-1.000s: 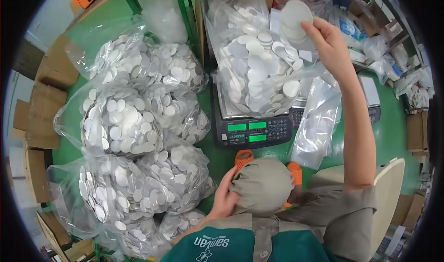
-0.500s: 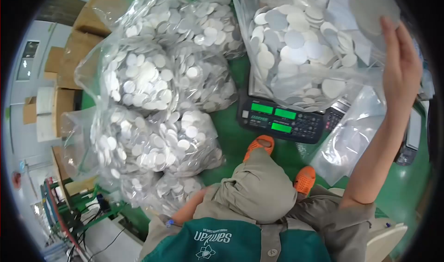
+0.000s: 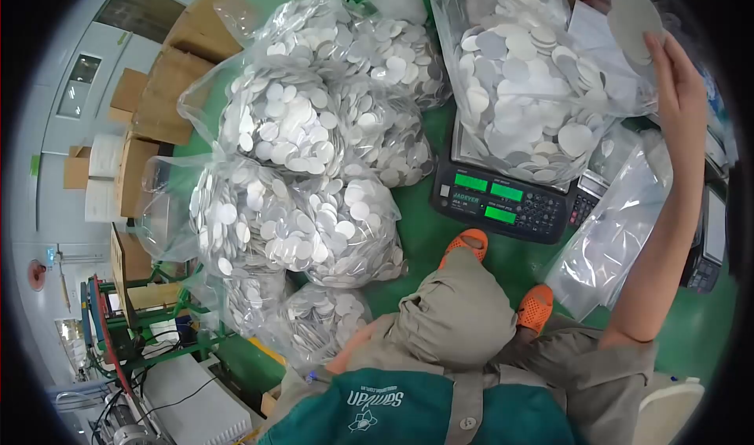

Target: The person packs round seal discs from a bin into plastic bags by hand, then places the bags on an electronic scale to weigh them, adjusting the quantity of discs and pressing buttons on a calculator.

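Note:
My right hand (image 3: 682,76) is raised at the upper right, its fingers pinching the edge of a pale grey round disc (image 3: 635,22). Just left of it, an open clear plastic bag (image 3: 518,107) full of white and grey discs rests on a black counting scale (image 3: 503,201). The scale's green displays are lit. Of my left arm, only bare skin (image 3: 360,343) shows between the sleeve and my raised knee. The fingers of that hand are hidden, and a bag of discs (image 3: 326,319) lies close beside it.
Several clear bags of discs (image 3: 283,131) crowd the floor on the left. Flat plastic bags (image 3: 609,233) and a calculator (image 3: 585,197) lie right of the scale. Another scale (image 3: 707,241) stands at the far right. Cardboard boxes (image 3: 177,91) and a cabled machine (image 3: 169,398) line the left.
My head view has shifted, so bags and scale appear farther right. The disc in my right hand has turned and looks narrower. My right hand still holds it.

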`<state>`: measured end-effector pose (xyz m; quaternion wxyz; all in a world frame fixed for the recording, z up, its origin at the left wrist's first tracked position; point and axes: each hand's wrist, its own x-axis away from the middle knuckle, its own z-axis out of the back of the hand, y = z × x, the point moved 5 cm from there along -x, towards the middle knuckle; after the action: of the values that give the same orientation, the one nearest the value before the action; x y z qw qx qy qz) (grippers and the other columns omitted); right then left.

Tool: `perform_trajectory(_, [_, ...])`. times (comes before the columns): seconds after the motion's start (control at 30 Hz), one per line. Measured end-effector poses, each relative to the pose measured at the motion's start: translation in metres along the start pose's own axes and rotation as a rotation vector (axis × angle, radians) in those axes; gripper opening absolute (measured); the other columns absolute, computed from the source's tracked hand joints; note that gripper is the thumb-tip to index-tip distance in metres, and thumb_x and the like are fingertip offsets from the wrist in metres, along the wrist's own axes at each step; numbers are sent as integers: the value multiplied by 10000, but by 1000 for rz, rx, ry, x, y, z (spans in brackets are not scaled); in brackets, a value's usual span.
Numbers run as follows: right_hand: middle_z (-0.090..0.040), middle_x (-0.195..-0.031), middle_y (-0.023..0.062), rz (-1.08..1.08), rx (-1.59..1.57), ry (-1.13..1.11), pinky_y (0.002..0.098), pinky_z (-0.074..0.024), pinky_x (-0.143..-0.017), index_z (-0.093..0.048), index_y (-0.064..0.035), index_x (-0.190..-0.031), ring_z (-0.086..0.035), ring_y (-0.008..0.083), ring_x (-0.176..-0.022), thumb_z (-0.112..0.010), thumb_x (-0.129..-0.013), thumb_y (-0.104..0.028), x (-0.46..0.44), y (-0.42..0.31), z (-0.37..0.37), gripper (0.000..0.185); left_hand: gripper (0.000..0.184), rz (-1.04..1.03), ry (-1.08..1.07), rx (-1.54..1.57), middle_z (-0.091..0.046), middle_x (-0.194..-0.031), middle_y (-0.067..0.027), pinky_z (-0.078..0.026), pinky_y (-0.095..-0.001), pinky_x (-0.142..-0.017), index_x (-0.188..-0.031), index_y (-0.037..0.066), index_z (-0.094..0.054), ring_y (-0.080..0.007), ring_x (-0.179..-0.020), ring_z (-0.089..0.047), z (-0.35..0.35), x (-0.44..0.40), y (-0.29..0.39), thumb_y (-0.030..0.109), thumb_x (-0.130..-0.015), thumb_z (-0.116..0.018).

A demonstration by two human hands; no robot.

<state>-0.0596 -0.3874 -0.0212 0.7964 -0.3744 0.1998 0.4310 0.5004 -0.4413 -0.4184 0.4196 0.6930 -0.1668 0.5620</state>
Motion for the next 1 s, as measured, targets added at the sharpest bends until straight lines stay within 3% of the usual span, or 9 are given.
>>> perform_trajectory(0.03, [-473,-677,-3,109,-57,157,186,-322,-547,-556,-4,-1029,-360,60,-588,-477,-879,-179,3,-12,8,244,412,-60,44,-61,-588,-990,-74,-411,-265,-764,-1046,-23,-553,-123,-872,-519,0,0,9,340,-876,-462])
perform_trajectory(0.13, [-534,-718,11,92,-95,264,172,-336,-566,-572,-19,-1034,-400,55,-612,-491,-872,-178,3,-12,23,241,406,-399,279,-115,-587,-988,-76,-411,-266,-756,-1043,-20,-555,-121,-866,-516,1,12,63,338,-877,-460])
perform_trajectory(0.27, [-526,-678,1,98,-173,253,181,-337,-540,-576,-10,-996,-390,47,-593,-511,-863,-168,2,-26,19,216,527,-898,5,290,-384,-1285,-157,-272,-304,-975,-1259,-37,-335,-206,-1199,-352,-70,133,161,313,-881,-447])
perform_trajectory(0.37, [-492,-630,51,143,-153,257,201,-343,-520,-583,-20,-950,-379,68,-551,-521,-850,-145,-1,-25,14,172,828,-1316,255,-427,-293,-1313,-254,-251,-379,-982,-1282,-48,-280,-344,-1229,-297,-116,177,188,510,-739,-562])
perform_trajectory(0.43, [-567,-742,9,113,-128,199,171,-369,-602,-565,16,-961,-441,44,-657,-508,-861,-127,-2,-23,9,183,904,-1315,219,-381,-287,-1303,-281,-273,-393,-967,-1273,-53,-291,-388,-1209,-311,-114,166,185,565,-683,-588])
perform_trajectory(0.8, [-515,-629,10,136,-243,316,175,-323,-501,-577,-17,-981,-377,35,-563,-529,-842,-110,-3,-34,-18,174,909,-1365,178,-237,-310,-1281,-295,-299,-398,-954,-1254,-82,-305,-365,-1178,-366,-113,161,192,573,-689,-583])
perform_trajectory(0.9, [-557,-649,25,94,-245,151,198,-352,-517,-575,-18,-993,-401,45,-575,-522,-842,-98,-5,-33,-32,179,926,-1355,173,-230,-308,-1281,-295,-295,-402,-956,-1257,-83,-296,-373,-1179,-359,-110,159,189,583,-683,-584])
perform_trajectory(0.93, [-512,-614,183,146,-270,151,349,-372,-504,-566,-14,-893,-473,337,-549,-512,-823,-128,-6,-39,-35,144,930,-1347,175,-224,-307,-1282,-294,-293,-402,-958,-1259,-82,-293,-373,-1180,-357,-110,159,189,584,-681,-587])
perform_trajectory(1.0, [-517,-634,194,113,-201,-10,390,-377,-528,-565,-28,-898,-481,374,-594,-506,-828,-158,-5,-36,-50,160,934,-1336,176,-219,-306,-1283,-292,-292,-403,-959,-1261,-81,-290,-372,-1181,-356,-108,157,187,584,-678,-590])
